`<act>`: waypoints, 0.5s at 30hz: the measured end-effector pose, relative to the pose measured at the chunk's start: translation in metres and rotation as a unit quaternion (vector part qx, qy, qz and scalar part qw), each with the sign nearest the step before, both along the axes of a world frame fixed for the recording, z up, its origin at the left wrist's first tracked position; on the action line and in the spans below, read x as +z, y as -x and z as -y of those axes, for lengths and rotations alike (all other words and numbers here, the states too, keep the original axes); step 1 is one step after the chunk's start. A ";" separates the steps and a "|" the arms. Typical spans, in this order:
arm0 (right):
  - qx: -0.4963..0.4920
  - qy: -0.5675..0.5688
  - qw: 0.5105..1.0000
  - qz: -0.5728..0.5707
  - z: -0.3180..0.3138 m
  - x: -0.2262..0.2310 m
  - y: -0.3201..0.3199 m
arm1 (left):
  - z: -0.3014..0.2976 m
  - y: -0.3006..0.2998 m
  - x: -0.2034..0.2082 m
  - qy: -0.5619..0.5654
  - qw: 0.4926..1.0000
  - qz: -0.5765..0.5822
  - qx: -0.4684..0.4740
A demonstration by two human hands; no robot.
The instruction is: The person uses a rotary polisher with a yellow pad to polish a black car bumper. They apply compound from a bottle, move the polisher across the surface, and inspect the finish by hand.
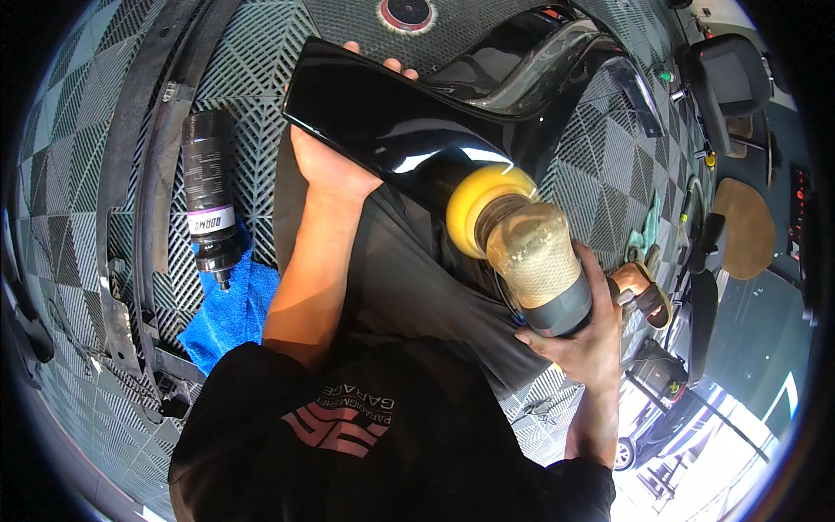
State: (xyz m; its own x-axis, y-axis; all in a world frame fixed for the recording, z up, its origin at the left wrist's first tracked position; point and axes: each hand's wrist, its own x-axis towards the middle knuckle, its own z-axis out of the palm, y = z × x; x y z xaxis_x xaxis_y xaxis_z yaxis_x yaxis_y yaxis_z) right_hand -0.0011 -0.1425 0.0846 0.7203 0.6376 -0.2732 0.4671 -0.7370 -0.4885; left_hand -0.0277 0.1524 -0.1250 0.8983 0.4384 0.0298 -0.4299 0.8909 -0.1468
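Observation:
A glossy black car body panel (374, 109) lies across my lap, tilted, its narrow curved part running to the far right. My left hand (329, 165) holds its left end, palm underneath and fingertips showing past the far edge. In my right hand (590, 335) is a polisher (532, 252) with a worn, stained grip cover and a dark rear end. Its round yellow foam pad (470, 202) rests against the panel's near edge, beside a bright reflection. Whether the pad is spinning, I cannot tell.
Left of me, a black bottle (209, 165) lies beside a blue towel (230, 304). Long dark strips (130, 200) run along the left of the tiled floor. A round red-rimmed pad (407, 12) is at the far edge. On the right are a sandalled foot (645, 291), teal cloth (645, 228) and chair (735, 74).

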 end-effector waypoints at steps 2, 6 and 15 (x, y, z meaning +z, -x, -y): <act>-0.013 -0.006 1.000 -0.007 0.010 -0.001 0.001 | 0.000 0.000 0.002 0.004 1.000 -0.025 0.000; -0.047 -0.036 0.998 -0.014 0.034 -0.009 0.001 | -0.002 -0.001 0.000 -0.015 1.000 -0.022 0.000; 0.030 -0.066 0.997 0.033 0.024 -0.019 0.003 | -0.003 -0.002 0.002 -0.064 0.998 -0.024 -0.008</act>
State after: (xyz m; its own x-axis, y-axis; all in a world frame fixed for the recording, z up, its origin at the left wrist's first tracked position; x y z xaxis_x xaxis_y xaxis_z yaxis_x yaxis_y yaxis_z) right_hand -0.0042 -0.1668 0.0653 0.6932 0.7076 -0.1372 0.5427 -0.6377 -0.5466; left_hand -0.0253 0.1555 -0.1228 0.9070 0.4191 0.0408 -0.4190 0.9079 -0.0106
